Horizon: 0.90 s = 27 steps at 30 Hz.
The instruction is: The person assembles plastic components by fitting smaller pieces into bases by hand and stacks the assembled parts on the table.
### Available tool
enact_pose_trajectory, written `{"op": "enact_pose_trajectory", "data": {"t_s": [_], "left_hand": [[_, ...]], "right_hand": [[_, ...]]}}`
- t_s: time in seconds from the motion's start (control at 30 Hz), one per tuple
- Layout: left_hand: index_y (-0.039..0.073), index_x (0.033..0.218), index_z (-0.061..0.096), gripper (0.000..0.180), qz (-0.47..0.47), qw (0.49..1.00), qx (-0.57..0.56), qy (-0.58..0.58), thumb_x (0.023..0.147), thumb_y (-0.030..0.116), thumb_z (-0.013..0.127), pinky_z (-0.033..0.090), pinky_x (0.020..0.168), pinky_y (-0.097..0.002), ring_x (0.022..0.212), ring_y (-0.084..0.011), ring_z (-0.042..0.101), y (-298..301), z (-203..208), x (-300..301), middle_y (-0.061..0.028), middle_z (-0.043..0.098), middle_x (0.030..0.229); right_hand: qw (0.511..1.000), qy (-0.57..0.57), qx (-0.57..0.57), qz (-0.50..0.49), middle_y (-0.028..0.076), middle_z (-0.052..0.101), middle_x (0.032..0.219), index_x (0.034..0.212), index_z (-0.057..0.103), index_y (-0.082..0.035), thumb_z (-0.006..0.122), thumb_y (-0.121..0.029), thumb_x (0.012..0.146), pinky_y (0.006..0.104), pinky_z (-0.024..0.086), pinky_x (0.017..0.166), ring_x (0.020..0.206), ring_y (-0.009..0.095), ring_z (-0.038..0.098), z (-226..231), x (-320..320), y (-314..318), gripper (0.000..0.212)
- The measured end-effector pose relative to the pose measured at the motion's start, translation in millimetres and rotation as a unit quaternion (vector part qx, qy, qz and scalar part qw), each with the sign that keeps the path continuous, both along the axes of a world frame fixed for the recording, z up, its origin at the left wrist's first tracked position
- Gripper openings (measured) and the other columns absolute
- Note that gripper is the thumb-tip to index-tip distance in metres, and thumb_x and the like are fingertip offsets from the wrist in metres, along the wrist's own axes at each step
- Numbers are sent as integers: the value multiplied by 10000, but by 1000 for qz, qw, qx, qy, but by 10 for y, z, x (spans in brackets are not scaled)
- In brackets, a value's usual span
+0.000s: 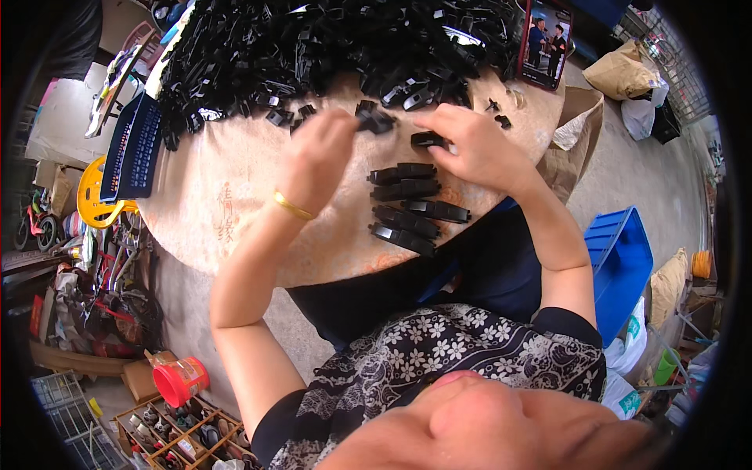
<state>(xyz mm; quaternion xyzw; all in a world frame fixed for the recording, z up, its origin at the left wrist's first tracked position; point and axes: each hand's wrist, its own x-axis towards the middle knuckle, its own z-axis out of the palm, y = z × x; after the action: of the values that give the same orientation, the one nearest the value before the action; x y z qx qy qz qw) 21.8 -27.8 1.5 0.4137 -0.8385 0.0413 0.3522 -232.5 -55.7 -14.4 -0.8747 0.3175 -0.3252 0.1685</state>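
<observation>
My right hand (478, 149) is closed on a small black plastic piece (428, 139), pinched between thumb and fingers over the cloth-covered table. To its left, my left hand (325, 153) is blurred by motion, and its fingers cannot be made out well. Close to those fingertips is another black plastic piece (376, 117). Several long black plastic pieces (403, 188) lie in a stacked-looking group below my right hand, near the table's front edge. A large heap of black plastic parts (313, 47) covers the far side of the table.
A phone (544, 43) stands at the table's far right, near small black bits (500, 117). The cloth (204, 188) hangs to the table's rounded edge. Left are a dark blue basket (135, 149) and yellow stool (92, 192); right, a blue crate (619, 266) and brown paper bag (576, 141).
</observation>
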Motion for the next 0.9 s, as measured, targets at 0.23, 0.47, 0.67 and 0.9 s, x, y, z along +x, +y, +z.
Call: {"op": "enact_pose_trajectory", "data": {"t_s": [0.23,0.47,0.67,0.9], "left_hand": [[16,954,574,221,-31,993,112,-22,756,9,673,486,743,-384,847,-323,592,98,-2,-115,-126,601,941],[18,986,578,266,38,985,168,24,738,59,666,453,834,-415,933,-347,556,10,-113,-152,-154,594,954],[14,990,575,266,33,986,155,55,731,-8,631,480,747,-348,826,-284,573,20,-151,-21,-131,583,894],[20,1004,534,394,9,966,259,17,714,142,773,475,697,-338,754,-245,566,115,-31,-28,-123,579,862]], "right_hand": [[990,-40,138,-8,102,618,867,1007,615,-26,632,-71,738,299,513,651,744,182,621,130,-47,22,273],[972,-104,207,38,56,608,775,1026,624,-38,647,-89,753,264,506,627,714,125,595,125,39,49,279],[985,-59,162,-28,61,615,743,944,652,-36,668,-98,745,305,503,680,772,176,598,87,63,27,210],[996,-75,-19,-50,94,627,784,888,648,-21,675,-102,728,342,494,701,790,233,611,56,36,38,182]]}}
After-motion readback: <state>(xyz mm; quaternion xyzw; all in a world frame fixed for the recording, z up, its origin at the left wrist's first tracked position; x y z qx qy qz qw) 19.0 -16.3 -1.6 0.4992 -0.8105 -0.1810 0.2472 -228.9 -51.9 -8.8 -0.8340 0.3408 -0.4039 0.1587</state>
